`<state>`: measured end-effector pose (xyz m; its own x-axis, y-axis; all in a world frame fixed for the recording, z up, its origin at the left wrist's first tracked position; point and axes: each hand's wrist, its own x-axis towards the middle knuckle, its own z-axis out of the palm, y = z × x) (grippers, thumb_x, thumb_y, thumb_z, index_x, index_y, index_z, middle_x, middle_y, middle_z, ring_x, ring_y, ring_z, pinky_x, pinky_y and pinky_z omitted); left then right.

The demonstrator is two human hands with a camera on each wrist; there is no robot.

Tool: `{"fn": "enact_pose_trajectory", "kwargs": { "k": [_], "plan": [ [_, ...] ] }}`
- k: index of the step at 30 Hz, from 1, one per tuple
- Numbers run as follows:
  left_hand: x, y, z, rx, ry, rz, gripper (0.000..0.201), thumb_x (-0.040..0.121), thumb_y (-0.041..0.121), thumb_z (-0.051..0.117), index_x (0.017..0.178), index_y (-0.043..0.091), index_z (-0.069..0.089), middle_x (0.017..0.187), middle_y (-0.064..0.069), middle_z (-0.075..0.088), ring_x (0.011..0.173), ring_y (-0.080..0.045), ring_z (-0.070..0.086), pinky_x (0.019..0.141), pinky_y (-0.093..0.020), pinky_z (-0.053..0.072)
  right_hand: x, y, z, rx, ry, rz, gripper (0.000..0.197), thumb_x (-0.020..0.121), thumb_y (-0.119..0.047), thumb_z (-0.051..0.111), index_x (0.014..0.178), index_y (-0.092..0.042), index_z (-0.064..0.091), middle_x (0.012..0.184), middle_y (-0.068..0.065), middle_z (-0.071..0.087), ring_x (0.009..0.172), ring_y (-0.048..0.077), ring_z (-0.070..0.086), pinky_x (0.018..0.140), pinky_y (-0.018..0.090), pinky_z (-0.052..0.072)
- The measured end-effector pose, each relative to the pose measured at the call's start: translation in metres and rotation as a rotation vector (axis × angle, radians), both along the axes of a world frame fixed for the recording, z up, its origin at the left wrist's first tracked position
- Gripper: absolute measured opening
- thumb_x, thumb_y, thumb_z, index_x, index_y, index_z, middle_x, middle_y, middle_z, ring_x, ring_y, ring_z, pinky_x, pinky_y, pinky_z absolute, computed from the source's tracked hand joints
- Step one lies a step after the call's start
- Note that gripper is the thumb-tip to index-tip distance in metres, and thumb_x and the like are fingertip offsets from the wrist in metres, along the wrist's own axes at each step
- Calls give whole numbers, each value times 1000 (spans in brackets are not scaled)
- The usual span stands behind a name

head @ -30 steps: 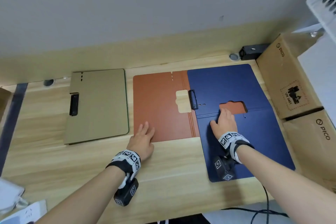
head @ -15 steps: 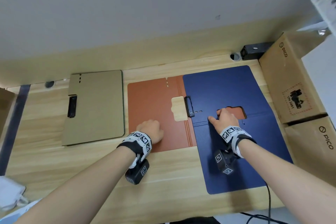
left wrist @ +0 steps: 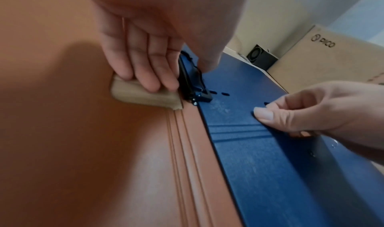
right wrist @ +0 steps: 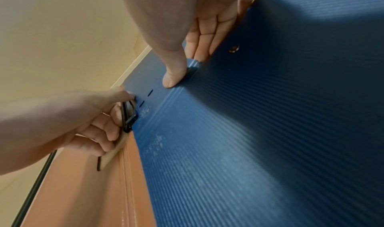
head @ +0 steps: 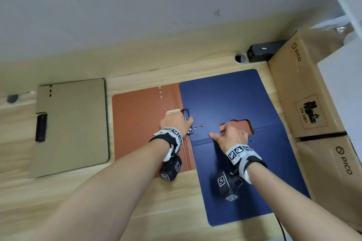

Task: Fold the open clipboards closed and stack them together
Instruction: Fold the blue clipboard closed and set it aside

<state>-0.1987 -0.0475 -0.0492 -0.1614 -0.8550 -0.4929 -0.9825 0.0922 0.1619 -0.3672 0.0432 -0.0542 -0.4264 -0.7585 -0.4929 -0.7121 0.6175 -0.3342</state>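
An open orange clipboard [head: 141, 123] lies flat mid-table. An open blue clipboard [head: 225, 100] lies beside it on the right, overlapping its right part. A closed tan clipboard [head: 72, 125] sits at the left. My left hand [head: 186, 121] pinches the black clip [head: 188, 115] at the blue board's left edge. Its thumb is on top and its fingers [left wrist: 153, 76] are curled in the orange board's cutout. My right hand [head: 229, 135] grips the blue cover at its cutout, thumb [right wrist: 172, 78] pressed near the fold lines.
Two PICO cardboard boxes [head: 305, 92] stand tight against the blue clipboard's right side. A black device [head: 262, 51] and a cable hole sit at the back by the wall. Bare wooden table [head: 58, 201] shows in front and at the left.
My left hand moved from the orange board's near edge up and right to the black clip and curled onto it. My right hand's fingers curled at the blue cutout.
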Motion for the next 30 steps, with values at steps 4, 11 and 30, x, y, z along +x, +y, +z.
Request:
{"fn": "enact_pose_trajectory", "kwargs": {
  "k": [4,11,30],
  "plan": [
    [-2,-1,-1,-54,-66,-134,42,97,41,36,71,12,53,81,-8,64,80,-31,63,62,-30,41,-3,-1,2,1,-33,-28,38,82,-55,66,100,-23,54,71,-13,49,79,14,43,103,35,30],
    [7,5,5,14,-79,-211,20,96,20,43,101,11,60,101,-12,69,91,-34,66,66,-35,44,-15,0,10,-29,-85,-138,35,84,-51,66,95,-22,49,69,-12,48,75,15,44,103,38,36],
    [156,75,52,-178,-98,-343,95,86,27,61,154,29,-6,163,-10,-13,151,-32,2,112,-52,27,84,9,54,-157,-233,640,33,75,-44,72,90,-25,50,76,-10,55,85,10,50,112,29,17]
  ]
}}
